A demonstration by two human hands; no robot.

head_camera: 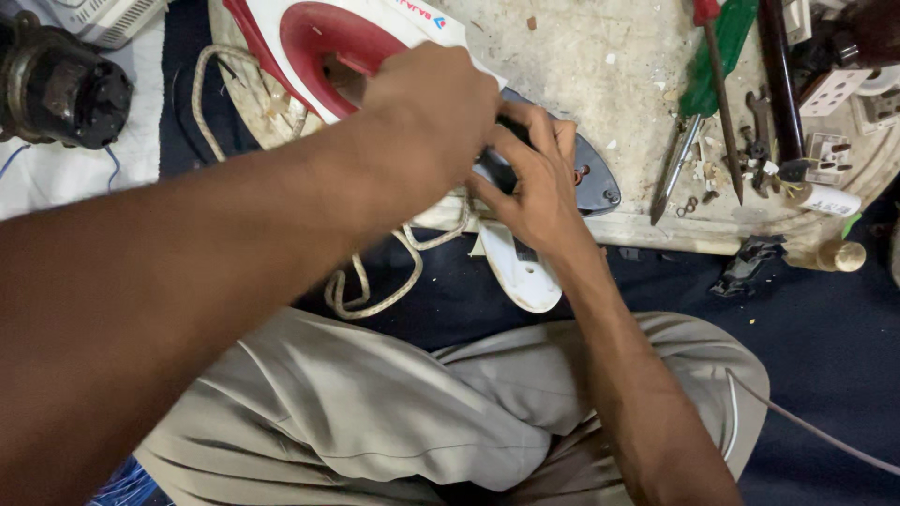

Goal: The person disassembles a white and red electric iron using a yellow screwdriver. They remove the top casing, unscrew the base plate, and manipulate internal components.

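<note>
Lying on its side across a worn, chipped stone slab [600, 66], the red and white clothes iron [328, 37] has its rear end turned toward the person, which puts that end within reach of both hands. From the head view, the left hand [427, 117] comes in over the iron body and closes down on its rear part, steadying it. The right hand [534, 183] grips the dark, glossy pointed soleplate [595, 183] from below, fingers curled around a black piece at the heel; what the fingertips pinch is hidden. A smooth white plastic cover [525, 272] lies loose just under the right wrist, off the slab's edge. The braided fabric cord [375, 281] loops down over the dark blue cloth. A green-handled screwdriver [712, 66] lies near on the slab, with small spanners and sockets beyond.
</note>
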